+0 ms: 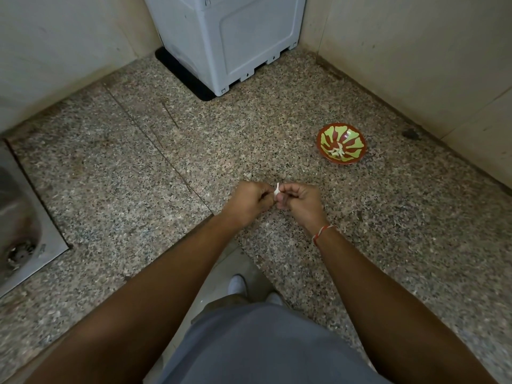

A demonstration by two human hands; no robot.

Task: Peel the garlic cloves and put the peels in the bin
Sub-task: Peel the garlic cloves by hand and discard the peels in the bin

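Grey fabric of the person's shirt [266,347] fills the bottom of the view, with white shoes [238,284] on the tiled floor just past it, seen between the two bare forearms that reach out over the counter edge. Both hands meet above the speckled granite counter [138,173]. Left hand [246,202] and right hand [300,202] are curled, fingertips facing each other, and between them they pinch one small garlic clove [276,193]; a pale tip of it, or a strip of its skin, sticks up out of the gap, so its long axis looks roughly upright, though most of the clove is hidden by the fingers. A red and white thread [322,234] circles the right wrist.

Peeling seems to be under way on this clove. Beyond the hands, off to the right and well apart from them, sits a red and green patterned bowl [342,142] with a few pale garlic pieces at its bottom. The bowl lies on the right hand's side, so that hand is the nearer one for any drop into it. No bin shows in view.

A steel sink [19,217] with its drain is set into the counter at far left, and a grey plastic appliance [224,37] on a black mat stands in the back corner against the tiled walls
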